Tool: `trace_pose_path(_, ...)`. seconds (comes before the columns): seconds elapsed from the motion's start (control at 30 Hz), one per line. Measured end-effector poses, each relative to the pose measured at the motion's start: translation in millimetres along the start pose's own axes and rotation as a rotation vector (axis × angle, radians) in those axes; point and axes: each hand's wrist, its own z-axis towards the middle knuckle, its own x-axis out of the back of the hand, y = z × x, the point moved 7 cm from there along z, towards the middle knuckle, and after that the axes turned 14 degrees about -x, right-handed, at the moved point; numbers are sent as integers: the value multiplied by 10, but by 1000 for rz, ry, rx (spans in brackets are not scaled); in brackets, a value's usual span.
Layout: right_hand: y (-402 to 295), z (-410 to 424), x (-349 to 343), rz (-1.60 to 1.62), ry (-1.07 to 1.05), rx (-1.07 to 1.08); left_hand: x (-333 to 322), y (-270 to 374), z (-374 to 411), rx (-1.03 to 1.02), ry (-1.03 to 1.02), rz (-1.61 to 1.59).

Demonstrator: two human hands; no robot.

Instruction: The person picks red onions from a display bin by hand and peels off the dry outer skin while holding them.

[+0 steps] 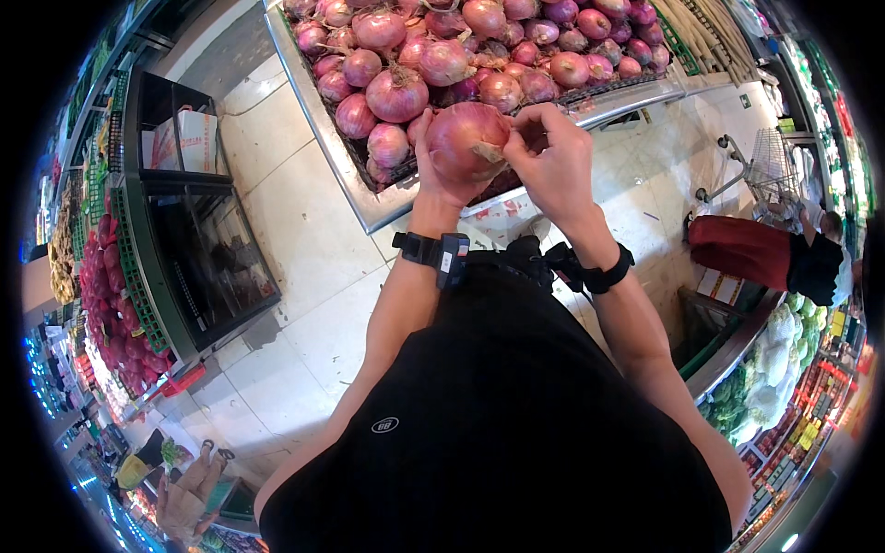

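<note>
A large red onion (462,138) rests in my left hand (440,181), which cups it from below and along its left side. Loose, papery skin hangs near the onion's lower right. My right hand (552,155) is at the onion's right side, thumb and forefinger bent together against its edge. Whether a bit of skin is pinched between those fingertips is too small to tell. Just beyond both hands, a heap of red onions (397,93) fills a metal-edged display bin (373,216).
On the left stands a produce rack (148,242) with red netted bags (110,297). Long pale root vegetables (705,41) lie beyond the onions. One person (747,252) is at right by a shopping cart (771,159), another person (187,494) at lower left. Wrapped cabbages (774,366) fill a right-hand stand.
</note>
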Motion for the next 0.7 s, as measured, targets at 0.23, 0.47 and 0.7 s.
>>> trace_pose_path(0.23, 241, 91, 215, -111, 106, -25, 38, -12, 99, -5, -118, -159)
trace_pose_path(0.47, 456, 161, 352, -193, 167, -66, -108, -155, -27, 163, -198, -214)
trace_pose_path(0.7, 382, 231, 225, 137, -98, -118, -25, -139, -21, 236, -251, -188)
